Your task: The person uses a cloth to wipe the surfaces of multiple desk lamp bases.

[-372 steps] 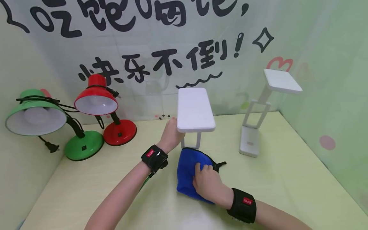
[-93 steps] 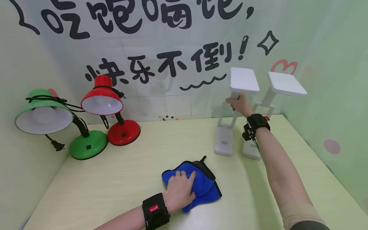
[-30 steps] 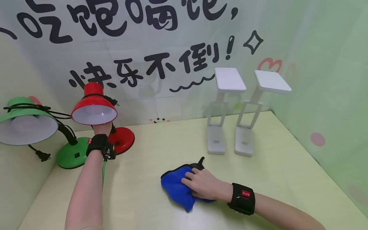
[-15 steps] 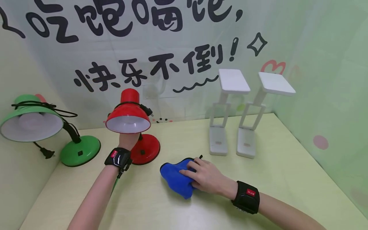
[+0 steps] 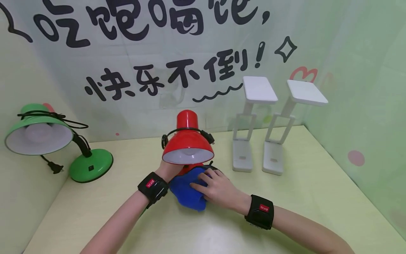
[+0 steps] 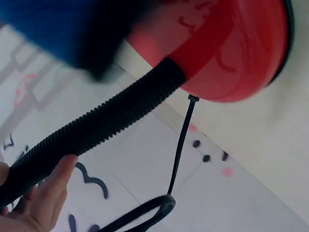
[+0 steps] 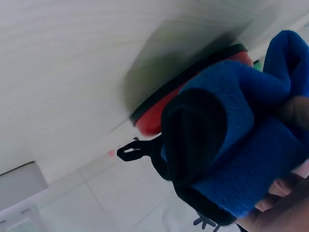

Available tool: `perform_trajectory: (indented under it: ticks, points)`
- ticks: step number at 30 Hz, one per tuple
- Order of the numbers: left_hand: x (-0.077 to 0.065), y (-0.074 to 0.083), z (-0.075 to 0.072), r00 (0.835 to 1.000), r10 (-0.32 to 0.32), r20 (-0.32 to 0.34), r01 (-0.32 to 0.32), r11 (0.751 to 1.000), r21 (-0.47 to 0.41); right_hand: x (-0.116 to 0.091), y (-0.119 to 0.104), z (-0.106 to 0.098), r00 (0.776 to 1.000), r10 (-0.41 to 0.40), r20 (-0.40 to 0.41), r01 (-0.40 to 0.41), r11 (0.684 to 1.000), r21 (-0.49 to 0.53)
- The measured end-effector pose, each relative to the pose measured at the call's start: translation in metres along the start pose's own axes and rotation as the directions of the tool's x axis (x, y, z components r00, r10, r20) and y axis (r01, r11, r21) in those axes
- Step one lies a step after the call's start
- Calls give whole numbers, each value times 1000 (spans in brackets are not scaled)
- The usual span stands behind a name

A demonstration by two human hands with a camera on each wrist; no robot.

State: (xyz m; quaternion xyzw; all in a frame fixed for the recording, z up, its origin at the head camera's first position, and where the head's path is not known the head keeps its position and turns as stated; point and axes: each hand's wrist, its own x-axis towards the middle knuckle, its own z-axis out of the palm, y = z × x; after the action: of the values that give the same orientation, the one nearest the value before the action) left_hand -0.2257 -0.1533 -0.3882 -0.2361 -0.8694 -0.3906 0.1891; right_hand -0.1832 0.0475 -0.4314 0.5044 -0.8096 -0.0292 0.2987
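Note:
In the head view a red desk lamp (image 5: 188, 144) stands at the middle of the table, its shade tipped toward me. My left hand (image 5: 169, 171) grips its black ribbed gooseneck (image 6: 101, 123), mostly hidden behind the shade in the head view. The red base (image 6: 251, 43) shows in the left wrist view; whether it rests on the table I cannot tell. My right hand (image 5: 220, 188) holds a bunched blue cloth (image 5: 188, 194) with black edging in front of the lamp. In the right wrist view the cloth (image 7: 275, 159) overlaps the base's edge, and a black loop (image 7: 137, 149) hangs from it.
A green desk lamp (image 5: 92, 165) with its cord wound on the shade stands at the left. Two white folding lamps, one nearer (image 5: 242, 155) and one farther right (image 5: 272, 157), stand at the right. A wall with printed lettering (image 5: 184, 68) runs behind the table.
My left hand has brought the red lamp from beside the green one rightward to the middle. Earlier, white folding lamps were handled there and at the right. The cloth is now raised to the red lamp.

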Motion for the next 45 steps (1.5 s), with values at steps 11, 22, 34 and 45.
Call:
perform_trajectory:
  ticks: [11,22,34,45]
  points:
    - [-7,17,9,963,-201,178,221,970,-101,-12,7,4,974,12,228,-31,996,83]
    - [-11,17,10,933,-277,232,331,912,-243,-15,67,29,971,156,179,-200,944,264]
    - [-7,15,11,944,-251,215,302,920,-251,-29,25,10,968,31,248,-38,999,24]
    - [-9,15,10,946,-251,207,303,911,-280,-18,35,20,947,140,289,-189,971,149]
